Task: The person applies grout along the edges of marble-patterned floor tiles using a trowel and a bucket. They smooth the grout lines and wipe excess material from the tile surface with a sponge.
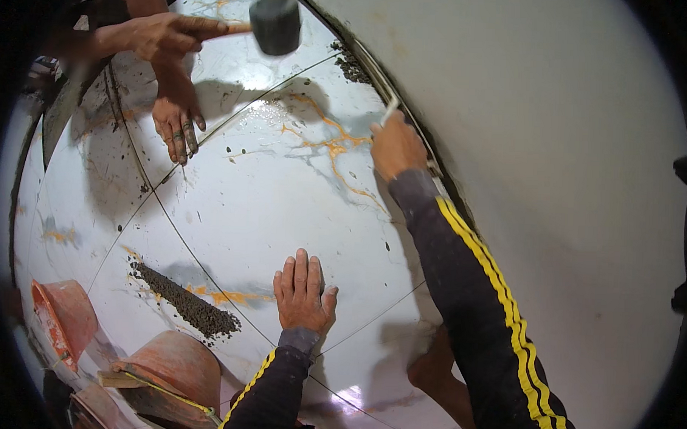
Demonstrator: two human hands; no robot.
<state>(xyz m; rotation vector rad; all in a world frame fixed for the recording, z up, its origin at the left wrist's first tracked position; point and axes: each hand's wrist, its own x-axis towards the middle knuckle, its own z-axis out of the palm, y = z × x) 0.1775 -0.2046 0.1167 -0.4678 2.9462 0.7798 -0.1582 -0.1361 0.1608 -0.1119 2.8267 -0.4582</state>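
Observation:
My left hand (303, 292) lies flat on a white marbled floor tile (283, 212), its fingers stretched out. At the foot of the wall, my right hand (400, 147) is closed around a thin pale bent rod (393, 107); its lower part is hidden by the hand. Across from me, a co-worker's hand (164, 38) grips a rubber mallet (275, 25) by its wooden handle, the black head raised above the tiles. That person's other hand (177, 125) rests spread on the tile near a joint.
A white wall (571, 185) rises along the right side, with dark crumbs (352, 63) at its foot. A strip of grey mortar (185, 301) lies on the tiles at left. Orange buckets (175, 371) stand or lean at the lower left, one with a wooden piece (122, 379) across it.

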